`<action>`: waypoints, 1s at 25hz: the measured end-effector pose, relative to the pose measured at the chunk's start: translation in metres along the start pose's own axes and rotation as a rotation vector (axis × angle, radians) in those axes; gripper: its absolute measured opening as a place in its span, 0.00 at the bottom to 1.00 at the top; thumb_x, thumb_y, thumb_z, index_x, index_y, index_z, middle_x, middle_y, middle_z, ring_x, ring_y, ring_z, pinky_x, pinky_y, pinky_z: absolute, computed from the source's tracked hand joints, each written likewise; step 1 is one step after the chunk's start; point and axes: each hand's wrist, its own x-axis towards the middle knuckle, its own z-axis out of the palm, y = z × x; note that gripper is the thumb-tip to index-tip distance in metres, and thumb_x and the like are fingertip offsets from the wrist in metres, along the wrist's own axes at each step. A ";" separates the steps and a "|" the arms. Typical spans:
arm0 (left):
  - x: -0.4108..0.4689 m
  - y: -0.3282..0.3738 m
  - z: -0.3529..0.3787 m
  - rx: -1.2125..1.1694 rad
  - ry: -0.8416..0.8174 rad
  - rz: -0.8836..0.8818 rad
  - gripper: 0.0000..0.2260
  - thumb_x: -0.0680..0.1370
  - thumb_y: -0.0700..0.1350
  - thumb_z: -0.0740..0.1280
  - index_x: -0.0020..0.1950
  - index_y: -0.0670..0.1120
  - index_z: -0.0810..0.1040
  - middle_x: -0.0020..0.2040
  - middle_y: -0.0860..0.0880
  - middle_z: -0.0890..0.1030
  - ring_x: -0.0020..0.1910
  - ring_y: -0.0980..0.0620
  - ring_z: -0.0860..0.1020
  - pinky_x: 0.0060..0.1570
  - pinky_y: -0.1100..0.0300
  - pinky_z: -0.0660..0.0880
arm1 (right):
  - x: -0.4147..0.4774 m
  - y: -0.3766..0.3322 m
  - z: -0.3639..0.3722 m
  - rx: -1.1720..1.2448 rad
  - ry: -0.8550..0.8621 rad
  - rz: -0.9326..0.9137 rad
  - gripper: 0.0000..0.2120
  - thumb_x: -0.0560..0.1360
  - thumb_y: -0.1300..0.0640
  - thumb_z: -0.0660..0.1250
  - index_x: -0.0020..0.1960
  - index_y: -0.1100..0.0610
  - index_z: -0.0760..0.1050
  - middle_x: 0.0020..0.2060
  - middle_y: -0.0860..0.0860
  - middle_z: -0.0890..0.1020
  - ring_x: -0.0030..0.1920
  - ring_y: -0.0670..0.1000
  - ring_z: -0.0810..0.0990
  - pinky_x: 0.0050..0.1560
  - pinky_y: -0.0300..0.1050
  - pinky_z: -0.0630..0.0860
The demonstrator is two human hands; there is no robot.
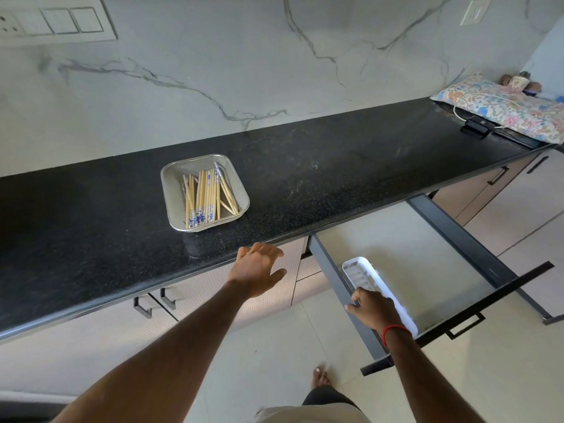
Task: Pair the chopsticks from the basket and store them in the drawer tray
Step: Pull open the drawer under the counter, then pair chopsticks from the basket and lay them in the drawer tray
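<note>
A metal mesh basket [174, 190] stands on the black counter and holds several bamboo chopsticks [205, 196] with blue-and-white ends. Below the counter's right part a drawer [433, 248] is pulled open. A white plastic tray [360, 271] lies inside it along the left wall. My right hand [374, 309] rests over the tray's near half with curled fingers on its edge. My left hand [259, 268] hovers with spread fingers in front of the counter's edge, below and right of the basket, holding nothing.
The black counter [320, 178] runs from left to right against a marble wall. A floral cushion [503, 108] and a small black device [476, 128] lie at its far right end. Closed cabinet doors with handles [143, 306] are under the counter. My bare foot [320, 377] is on the tiled floor.
</note>
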 end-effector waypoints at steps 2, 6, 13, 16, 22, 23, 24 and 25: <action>0.004 -0.001 -0.005 -0.039 0.034 -0.039 0.22 0.80 0.61 0.62 0.70 0.52 0.73 0.73 0.52 0.74 0.73 0.50 0.67 0.70 0.47 0.62 | 0.007 -0.022 -0.016 0.076 0.042 -0.069 0.16 0.75 0.42 0.66 0.56 0.52 0.78 0.49 0.48 0.84 0.50 0.50 0.82 0.49 0.40 0.70; 0.019 -0.002 -0.023 -0.113 0.120 -0.098 0.22 0.80 0.61 0.62 0.70 0.52 0.72 0.72 0.51 0.74 0.72 0.50 0.68 0.70 0.47 0.62 | 0.024 -0.064 -0.053 0.143 0.148 -0.244 0.17 0.75 0.42 0.67 0.58 0.52 0.78 0.51 0.50 0.86 0.50 0.51 0.83 0.53 0.42 0.74; 0.027 -0.021 -0.041 -0.192 0.214 -0.192 0.23 0.79 0.62 0.62 0.71 0.52 0.71 0.72 0.52 0.74 0.73 0.51 0.67 0.71 0.47 0.62 | 0.044 -0.128 -0.099 0.243 0.151 -0.441 0.15 0.76 0.45 0.68 0.58 0.52 0.78 0.53 0.48 0.84 0.54 0.50 0.81 0.56 0.45 0.78; 0.031 -0.038 -0.052 -0.169 0.251 -0.221 0.23 0.79 0.62 0.61 0.71 0.53 0.71 0.71 0.53 0.75 0.72 0.52 0.69 0.71 0.48 0.64 | 0.060 -0.152 -0.116 0.295 0.109 -0.501 0.14 0.76 0.45 0.68 0.58 0.51 0.78 0.53 0.47 0.84 0.54 0.47 0.81 0.53 0.43 0.80; 0.048 -0.083 -0.069 -0.148 0.252 -0.294 0.21 0.79 0.62 0.62 0.69 0.56 0.73 0.69 0.55 0.76 0.70 0.54 0.70 0.69 0.51 0.65 | 0.108 -0.207 -0.147 0.340 0.120 -0.542 0.14 0.74 0.40 0.67 0.54 0.46 0.79 0.50 0.44 0.84 0.52 0.46 0.82 0.51 0.48 0.81; 0.055 -0.090 -0.072 -0.124 0.243 -0.297 0.21 0.79 0.62 0.62 0.69 0.56 0.72 0.70 0.55 0.76 0.70 0.54 0.70 0.70 0.51 0.65 | 0.117 -0.219 -0.151 0.341 0.125 -0.543 0.14 0.74 0.39 0.67 0.53 0.46 0.79 0.49 0.43 0.84 0.50 0.46 0.83 0.50 0.49 0.82; 0.062 -0.095 -0.077 -0.106 0.241 -0.301 0.21 0.79 0.62 0.62 0.70 0.56 0.72 0.70 0.55 0.76 0.71 0.54 0.69 0.70 0.51 0.66 | 0.125 -0.231 -0.153 0.338 0.136 -0.541 0.13 0.73 0.39 0.67 0.51 0.46 0.79 0.47 0.43 0.85 0.49 0.46 0.83 0.48 0.49 0.82; 0.070 -0.102 -0.080 -0.095 0.246 -0.310 0.22 0.79 0.62 0.62 0.70 0.55 0.72 0.70 0.55 0.75 0.71 0.54 0.69 0.69 0.51 0.66 | 0.133 -0.242 -0.155 0.330 0.152 -0.538 0.13 0.73 0.39 0.67 0.50 0.46 0.78 0.45 0.43 0.85 0.47 0.47 0.83 0.46 0.49 0.82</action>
